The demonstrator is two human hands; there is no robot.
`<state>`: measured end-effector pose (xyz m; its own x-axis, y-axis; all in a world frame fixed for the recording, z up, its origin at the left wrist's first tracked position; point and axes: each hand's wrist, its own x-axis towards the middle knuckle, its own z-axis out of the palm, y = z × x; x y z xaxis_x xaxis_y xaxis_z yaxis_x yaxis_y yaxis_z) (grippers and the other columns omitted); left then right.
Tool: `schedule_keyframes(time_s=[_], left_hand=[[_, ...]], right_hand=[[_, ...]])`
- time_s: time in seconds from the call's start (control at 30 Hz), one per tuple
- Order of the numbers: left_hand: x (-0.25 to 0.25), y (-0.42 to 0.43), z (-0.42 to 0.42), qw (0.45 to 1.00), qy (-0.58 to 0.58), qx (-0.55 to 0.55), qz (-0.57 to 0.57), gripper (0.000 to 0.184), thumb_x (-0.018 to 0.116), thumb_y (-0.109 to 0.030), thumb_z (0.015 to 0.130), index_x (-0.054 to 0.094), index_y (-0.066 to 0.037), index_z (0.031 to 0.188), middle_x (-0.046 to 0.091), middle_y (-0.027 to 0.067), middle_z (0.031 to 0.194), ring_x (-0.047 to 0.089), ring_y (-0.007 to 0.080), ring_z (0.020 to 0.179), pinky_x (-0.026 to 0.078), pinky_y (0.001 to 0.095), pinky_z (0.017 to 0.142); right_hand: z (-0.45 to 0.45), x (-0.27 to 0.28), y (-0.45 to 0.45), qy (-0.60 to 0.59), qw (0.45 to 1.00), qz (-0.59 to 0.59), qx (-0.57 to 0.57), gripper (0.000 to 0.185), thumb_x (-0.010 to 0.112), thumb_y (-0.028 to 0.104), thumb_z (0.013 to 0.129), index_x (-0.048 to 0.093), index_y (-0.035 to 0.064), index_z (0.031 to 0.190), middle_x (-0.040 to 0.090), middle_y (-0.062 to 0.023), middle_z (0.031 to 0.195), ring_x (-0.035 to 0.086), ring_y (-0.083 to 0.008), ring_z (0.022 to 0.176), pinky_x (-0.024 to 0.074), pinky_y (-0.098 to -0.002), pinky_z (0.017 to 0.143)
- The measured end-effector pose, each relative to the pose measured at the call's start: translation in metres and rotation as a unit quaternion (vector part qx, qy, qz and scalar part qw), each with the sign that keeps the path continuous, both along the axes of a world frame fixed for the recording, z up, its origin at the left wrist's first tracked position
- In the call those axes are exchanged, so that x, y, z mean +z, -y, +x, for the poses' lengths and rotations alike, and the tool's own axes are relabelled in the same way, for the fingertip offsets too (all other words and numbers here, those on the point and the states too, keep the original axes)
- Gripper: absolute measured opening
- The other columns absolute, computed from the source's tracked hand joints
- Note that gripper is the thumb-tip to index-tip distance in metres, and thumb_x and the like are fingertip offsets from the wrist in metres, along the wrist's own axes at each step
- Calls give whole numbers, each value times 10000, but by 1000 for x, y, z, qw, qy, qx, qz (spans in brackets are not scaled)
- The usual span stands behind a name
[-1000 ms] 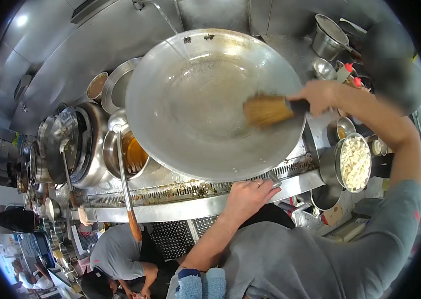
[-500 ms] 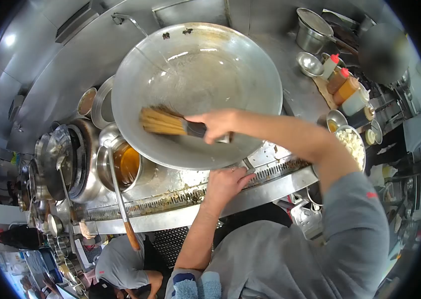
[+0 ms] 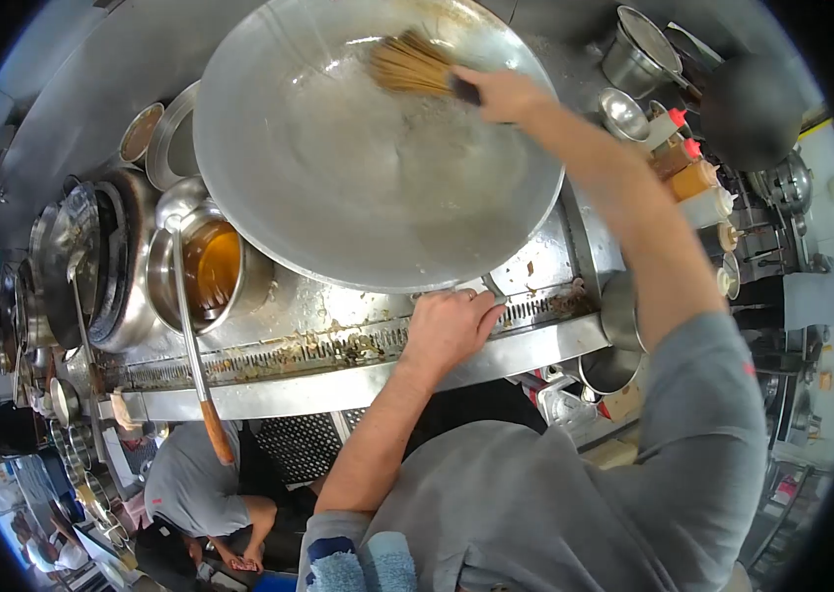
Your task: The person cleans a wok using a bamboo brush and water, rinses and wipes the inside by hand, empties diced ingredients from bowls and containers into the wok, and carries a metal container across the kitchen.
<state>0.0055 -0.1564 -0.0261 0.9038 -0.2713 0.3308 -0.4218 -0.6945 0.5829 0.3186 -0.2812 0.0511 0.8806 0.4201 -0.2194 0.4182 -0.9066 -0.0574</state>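
Note:
A large metal wok (image 3: 338, 217) stands in front of me, with a wet inner surface. My right hand (image 3: 506, 96) grips the dark handle of a bamboo wok brush (image 3: 412, 67). Its bristles press against the far inner wall, pointing left. Below the near rim, my left hand (image 3: 449, 331) is closed round the wok's handle, of which a short metal piece (image 3: 488, 286) shows beside the fingers. The fingertips of that hand are partly hidden.
Left of the wok, a ladle (image 3: 190, 326) rests across a pot of amber liquid (image 3: 215, 271). Squeeze bottles (image 3: 693, 180) and a metal bowl (image 3: 624, 113) stand at the right. Another person in a grey shirt (image 3: 198, 479) is at the lower left.
My right hand has carried the brush from the near left part of the wok to its far side. My left hand stays at the near rim. The view has shifted.

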Motion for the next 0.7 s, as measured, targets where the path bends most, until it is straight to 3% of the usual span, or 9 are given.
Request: schedule_keyframes(time_s=[0.03,0.1,0.2,0.33,0.4,0.43,0.53,0.6,0.7], left_hand=[[-5,1,4,1000,-1,-2,0,251,673,-319,891,648,-101,770,632,77,656,640,307,598,499,429,556],[-11,5,10,1000,-1,-7,11,261,636,-327,919,646,-97,796,628,97,646,641,325,612,505,441,573],[-18,9,15,999,2,-5,31,266,625,-333,926,647,-97,805,632,102,647,645,319,618,509,443,584],[-23,10,16,999,25,-2,30,252,623,-329,923,659,-100,825,651,95,671,657,301,630,520,429,592],[-25,11,14,999,38,5,24,258,614,-330,924,671,-95,834,663,92,687,672,280,647,528,407,601],[-25,10,14,999,28,7,24,253,617,-327,921,673,-97,832,664,93,688,672,281,649,529,408,605],[-25,10,12,1000,7,13,12,239,628,-319,912,678,-101,826,665,96,689,672,286,654,529,410,612],[-24,10,12,1000,12,15,-6,234,633,-316,908,681,-105,821,663,98,683,671,291,656,528,412,614],[-23,8,12,1000,2,14,-7,211,643,-298,899,673,-107,812,656,93,678,655,300,632,517,418,592]], right_hand=[[-19,-1,-29,-88,987,113,-76,934,649,127,742,231,327,1552,668,-208,1118,685,-345,902,559,-446,795],[-44,-22,-72,-111,973,188,-72,950,669,177,727,227,303,1559,653,-203,1175,681,-326,925,556,-431,816],[-78,-34,-99,-157,964,210,49,992,716,223,678,260,253,1559,654,-198,1178,669,-314,956,542,-395,817],[-135,2,-75,-219,950,130,181,1020,742,220,651,279,223,1560,668,-187,1061,657,-295,869,527,-368,740],[-149,25,-34,-352,920,94,142,1029,747,188,648,276,223,1563,659,-154,946,636,-267,787,518,-352,681],[-157,51,-14,-384,917,12,108,1042,763,166,633,293,250,1559,664,-119,917,627,-234,742,513,-328,651],[-139,71,69,-213,946,-131,206,970,744,106,668,337,280,1531,704,-176,945,693,-309,828,548,-411,759],[-109,95,83,-158,944,-255,138,932,744,115,679,364,280,1513,692,-212,1039,687,-364,938,542,-440,810],[-28,60,81,37,966,-239,97,911,719,114,697,355,304,1510,673,-206,1117,672,-374,990,538,-458,840]])
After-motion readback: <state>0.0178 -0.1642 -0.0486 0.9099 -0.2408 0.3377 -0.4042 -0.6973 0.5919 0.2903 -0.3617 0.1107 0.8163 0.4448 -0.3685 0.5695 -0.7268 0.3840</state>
